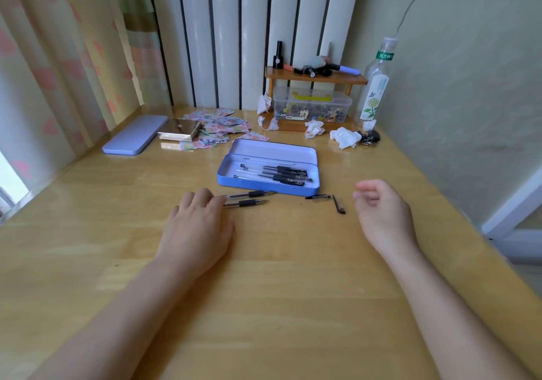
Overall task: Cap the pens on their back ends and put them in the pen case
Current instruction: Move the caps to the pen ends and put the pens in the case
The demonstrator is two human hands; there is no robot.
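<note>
Two uncapped pens lie side by side on the bench just in front of the open pen case (pixel 268 187): the farther pen (pixel 249 194) almost against the case's front wall, the nearer pen (pixel 246 203) just beside it, both with writing tips pointing right. Two loose caps lie to the right of the case's front right corner, one cap (pixel 318 196) roughly parallel to the case wall, the other cap (pixel 338 204) angled toward the viewer. Several pens are already laid lengthwise in the case. The pens are judged light, stiff, slim, with smooth clear barrels likely to roll or slip on the glossy bench; the dark rubber sleeve near the tip is judged the surest place for a pinch, leaving the back end free for the cap. The caps are judged very light and small, best pinched across the body rather than by the clip. The left hand (pixel 195 227) rests palm down on the bench in front of the case, fingertips touching the back ends of both pens, its grip flat and spread, closed on nothing. The right hand (pixel 381 218) hovers just right of the caps, its grip loosely curled and empty. A detached lid (pixel 135 138) lies well to the left of the case.
</note>
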